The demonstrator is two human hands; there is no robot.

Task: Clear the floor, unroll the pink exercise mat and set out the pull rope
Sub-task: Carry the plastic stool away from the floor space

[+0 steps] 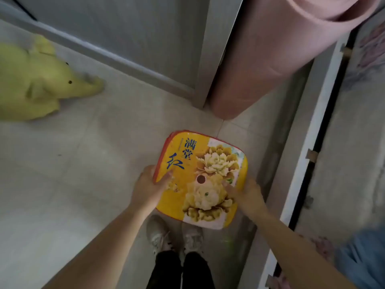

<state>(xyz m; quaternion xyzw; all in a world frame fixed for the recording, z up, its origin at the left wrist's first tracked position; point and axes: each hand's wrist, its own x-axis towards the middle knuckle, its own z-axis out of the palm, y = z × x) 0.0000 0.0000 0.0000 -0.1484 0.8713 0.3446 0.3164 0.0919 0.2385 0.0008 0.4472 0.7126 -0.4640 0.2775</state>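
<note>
Both hands grip a yellow stool by its seat edges, left hand on the left side, right hand on the right. Pink exercise mat, rolled, stands upright far right against the wall. Pale tiled floor; yellow plush toy far left.

Pale tiled floor with a few things standing or lying on it.

A yellow-green plush toy lies on the tiles at the far left, near the grey wall's skirting. The rolled pink mat stands upright on its end in the corner beside the door frame. Two feet in light sneakers stand on the floor at the bottom centre. One small dark speck marks a tile left of centre.
</note>
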